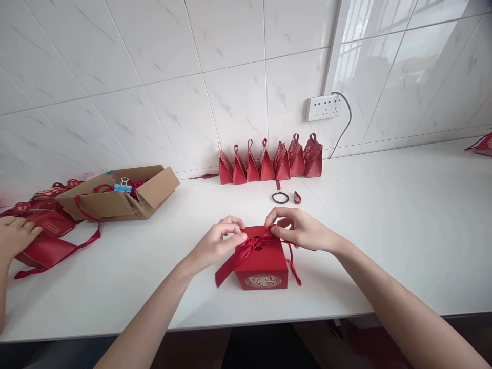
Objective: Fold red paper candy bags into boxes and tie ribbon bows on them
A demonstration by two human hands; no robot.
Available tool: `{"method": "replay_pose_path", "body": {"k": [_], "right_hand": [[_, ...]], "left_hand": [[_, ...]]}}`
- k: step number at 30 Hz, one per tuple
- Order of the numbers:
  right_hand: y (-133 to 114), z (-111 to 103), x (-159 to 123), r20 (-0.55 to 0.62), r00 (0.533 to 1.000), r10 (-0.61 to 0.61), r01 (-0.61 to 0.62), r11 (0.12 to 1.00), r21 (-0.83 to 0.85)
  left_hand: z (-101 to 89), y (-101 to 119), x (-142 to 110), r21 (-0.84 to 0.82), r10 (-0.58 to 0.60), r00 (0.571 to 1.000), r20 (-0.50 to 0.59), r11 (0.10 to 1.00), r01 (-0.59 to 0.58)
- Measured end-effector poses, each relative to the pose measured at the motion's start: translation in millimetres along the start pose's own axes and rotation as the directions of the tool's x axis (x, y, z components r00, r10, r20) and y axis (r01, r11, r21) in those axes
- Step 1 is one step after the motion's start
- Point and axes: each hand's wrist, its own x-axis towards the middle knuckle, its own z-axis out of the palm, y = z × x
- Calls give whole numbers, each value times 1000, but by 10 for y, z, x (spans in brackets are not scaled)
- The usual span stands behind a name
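A small red gift box [262,269] with a gold emblem on its front stands on the white counter [403,230] before me. A red satin ribbon [238,259] crosses its top and trails off to the lower left; a red twisted cord [294,266] hangs down its right side. My left hand [221,241] pinches the ribbon at the box's top left, fingers closed. My right hand [298,228] pinches the ribbon's other side at the top right, fingers closed too.
Several red pyramid-shaped gift boxes [269,161] line the tiled wall. A black hair tie [280,198] and a small red loop [297,197] lie behind my box. An open cardboard box [115,197] with ribbons and a binder clip sits left. Another person's hand [15,236] rests on flat red boxes [46,241].
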Motion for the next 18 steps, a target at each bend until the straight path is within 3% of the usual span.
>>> {"method": "replay_pose_path", "body": {"k": [4, 7, 13, 18], "right_hand": [[-22, -8, -19, 17, 1000, 25, -24, 999, -23], [10, -8, -18, 32, 997, 64, -62, 996, -56], [50, -4, -15, 64, 997, 44, -42, 999, -29], [51, -24, -23, 165, 985, 46, -70, 988, 140]], "left_hand": [[41, 62, -71, 211, -42, 992, -116, 975, 66], [50, 100, -137, 268, -63, 981, -182, 957, 111], [16, 136, -213, 273, -111, 987, -117, 952, 140], [-11, 104, -228, 104, -193, 980, -46, 975, 196]]}}
